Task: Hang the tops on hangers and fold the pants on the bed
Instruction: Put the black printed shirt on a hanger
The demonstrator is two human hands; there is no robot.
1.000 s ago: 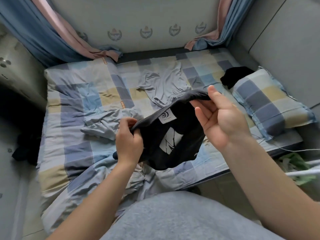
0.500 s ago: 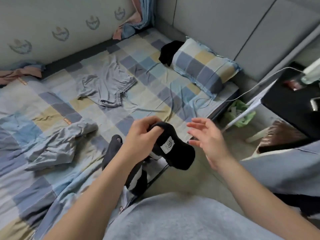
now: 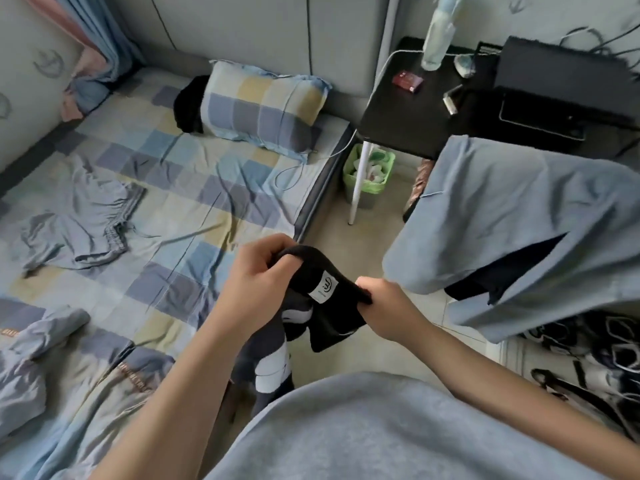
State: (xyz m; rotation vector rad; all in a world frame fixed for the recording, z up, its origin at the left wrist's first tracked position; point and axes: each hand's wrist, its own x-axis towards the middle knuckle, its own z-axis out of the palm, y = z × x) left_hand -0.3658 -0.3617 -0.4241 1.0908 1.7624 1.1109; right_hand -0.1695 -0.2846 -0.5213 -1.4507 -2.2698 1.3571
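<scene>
While we look down past our grey sweatshirt (image 3: 381,431), both hands are closed on the black top (image 3: 334,317). The left hand (image 3: 258,271) has its fingers curled round the bunched upper edge. The right hand (image 3: 384,303) pinches that same edge on the other side of a white label (image 3: 325,289). Each grip is narrow and full of cloth. The top hangs in the air in front of us, just off the near edge of the bed (image 3: 194,188) and above the floor; its lower part, with a white print, drops down between our forearms.

On the checked sheet lie grey pants (image 3: 79,223), spread flat and well apart from our hands, and a crumpled blue-grey garment (image 3: 31,362) sits at the near left corner. A checked pillow (image 3: 263,109) rests at the head of the bed with a black garment (image 3: 187,105) touching its left end.

To the right, a blue top (image 3: 519,220) is draped over something dark — we cannot tell what carries it. Behind it stands a black counter (image 3: 398,112) with a small red box (image 3: 408,81) and a pale bottle (image 3: 437,36) on it, and a green bin (image 3: 369,174) sits on the floor between the counter and the bed.
</scene>
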